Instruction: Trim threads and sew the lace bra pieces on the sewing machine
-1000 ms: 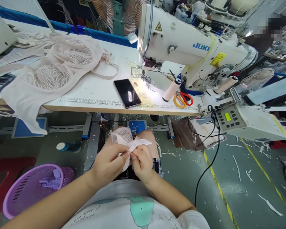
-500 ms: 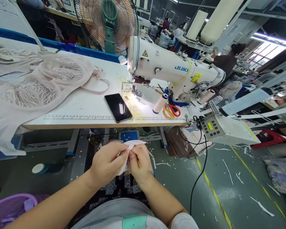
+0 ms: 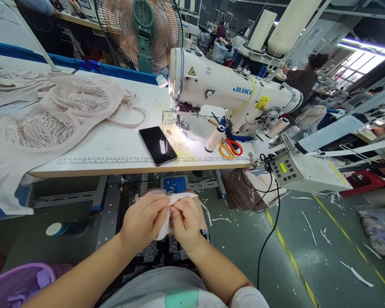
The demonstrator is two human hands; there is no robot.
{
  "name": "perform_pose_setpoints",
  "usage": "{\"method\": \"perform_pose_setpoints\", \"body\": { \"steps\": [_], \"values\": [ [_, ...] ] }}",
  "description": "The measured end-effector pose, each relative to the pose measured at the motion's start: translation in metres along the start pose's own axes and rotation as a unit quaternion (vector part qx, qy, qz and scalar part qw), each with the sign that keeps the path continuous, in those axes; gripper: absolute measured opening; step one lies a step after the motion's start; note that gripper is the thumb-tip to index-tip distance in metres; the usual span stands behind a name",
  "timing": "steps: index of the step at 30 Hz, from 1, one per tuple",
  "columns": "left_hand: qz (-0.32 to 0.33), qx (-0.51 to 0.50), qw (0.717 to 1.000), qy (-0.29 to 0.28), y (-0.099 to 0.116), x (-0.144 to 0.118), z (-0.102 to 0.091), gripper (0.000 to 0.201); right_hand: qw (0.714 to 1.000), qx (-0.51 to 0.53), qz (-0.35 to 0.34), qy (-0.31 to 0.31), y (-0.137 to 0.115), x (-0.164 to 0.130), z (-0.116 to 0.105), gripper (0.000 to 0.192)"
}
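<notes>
Over my lap, below the table edge, my left hand (image 3: pixel 145 218) and my right hand (image 3: pixel 186 221) are close together, both closed on one piece of pale pinkish-white fabric (image 3: pixel 163 229). Thumbs and fingertips pinch it, and folds of it show between and beneath the hands. Its full shape is hidden by my fingers. Beyond them on the table stands a white JUKI sewing machine (image 3: pixel 224 83) with its lamp lit at the needle. A black phone (image 3: pixel 158 145) lies in front of it, near the printed ruler.
Scissors (image 3: pixel 231 148) with orange and red handles lie beside a pink thread cone (image 3: pixel 214 138). A beige lace-cupped garment (image 3: pixel 67 115) spreads over the table's left, hanging off the edge. A control box (image 3: pixel 295 171) juts out at right. A purple basket (image 3: pixel 16 278) stands lower left.
My hands keep their pinch on the fabric, with the left fingers shifted slightly and the cloth between them a little changed in shape. The camera view has shifted slightly.
</notes>
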State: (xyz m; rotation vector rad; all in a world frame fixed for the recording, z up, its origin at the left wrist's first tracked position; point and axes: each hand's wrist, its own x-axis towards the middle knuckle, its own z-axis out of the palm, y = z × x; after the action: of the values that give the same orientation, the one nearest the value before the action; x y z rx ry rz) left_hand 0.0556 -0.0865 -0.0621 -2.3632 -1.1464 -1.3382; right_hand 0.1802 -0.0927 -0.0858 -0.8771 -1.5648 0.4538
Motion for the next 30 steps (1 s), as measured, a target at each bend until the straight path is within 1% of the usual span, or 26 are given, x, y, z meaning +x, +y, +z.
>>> {"method": "perform_pose_setpoints", "body": {
  "steps": [3,5,7,8,9,11,13,14,16,18,20,22,23,25,27,28,30],
  "values": [
    [0.0,-0.004,1.0,0.002,0.001,-0.001,-0.002,0.014,1.0,-0.003,0.01,-0.002,-0.003,-0.001,-0.001,0.013],
    [0.004,-0.016,1.0,0.0,0.002,-0.001,-0.002,0.014,1.0,0.0,0.031,-0.002,-0.005,-0.001,-0.001,0.013],
    [0.007,-0.025,1.0,-0.003,0.002,-0.001,-0.003,0.013,0.997,0.022,0.075,-0.001,-0.005,-0.002,-0.002,0.012],
    [0.006,-0.024,1.0,-0.005,0.002,-0.001,-0.003,0.012,0.993,0.048,0.108,-0.008,-0.005,-0.003,-0.002,0.011],
    [0.004,-0.02,1.0,-0.007,0.002,-0.001,-0.004,0.01,0.985,0.088,0.147,-0.019,-0.006,-0.004,-0.002,0.008],
    [-0.006,-0.008,1.0,-0.009,0.002,-0.001,-0.005,0.008,0.955,0.188,0.224,-0.042,-0.007,-0.006,-0.001,0.006],
    [-0.014,0.0,1.0,-0.014,0.002,-0.002,-0.006,0.007,0.924,0.262,0.276,-0.046,-0.009,-0.009,-0.001,0.013],
    [-0.016,0.001,1.0,-0.017,0.002,-0.003,-0.006,0.006,0.915,0.275,0.291,-0.041,-0.011,-0.011,-0.002,0.015],
    [-0.008,-0.001,1.0,-0.025,0.003,-0.006,-0.007,0.006,0.912,0.268,0.31,-0.033,-0.014,-0.014,-0.002,0.016],
    [0.005,-0.005,0.999,-0.031,0.004,-0.01,-0.008,0.006,0.913,0.248,0.322,-0.04,-0.017,-0.014,-0.005,0.017],
    [0.004,-0.011,0.999,-0.046,0.005,-0.012,-0.01,0.005,0.911,0.235,0.333,-0.066,-0.018,-0.011,-0.011,0.017],
    [-0.026,-0.024,0.996,-0.087,0.006,-0.012,-0.013,0.008,0.906,0.221,0.346,-0.105,-0.019,-0.006,-0.022,0.021],
    [-0.044,-0.034,0.992,-0.113,0.007,-0.011,-0.015,0.011,0.91,0.202,0.344,-0.116,-0.019,-0.003,-0.028,0.022],
    [-0.076,-0.052,0.984,-0.155,0.009,-0.01,-0.019,0.015,0.936,0.129,0.309,-0.109,-0.019,0.004,-0.039,0.02],
    [-0.086,-0.064,0.98,-0.166,0.011,-0.009,-0.021,0.016,0.961,0.055,0.253,-0.101,-0.018,0.01,-0.046,0.013],
    [-0.085,-0.067,0.98,-0.168,0.012,-0.009,-0.021,0.017,0.965,0.042,0.235,-0.113,-0.017,0.012,-0.047,0.013],
    [-0.093,-0.073,0.976,-0.181,0.015,-0.009,-0.021,0.019,0.958,0.066,0.231,-0.156,-0.016,0.013,-0.044,0.013]
  ]
}}
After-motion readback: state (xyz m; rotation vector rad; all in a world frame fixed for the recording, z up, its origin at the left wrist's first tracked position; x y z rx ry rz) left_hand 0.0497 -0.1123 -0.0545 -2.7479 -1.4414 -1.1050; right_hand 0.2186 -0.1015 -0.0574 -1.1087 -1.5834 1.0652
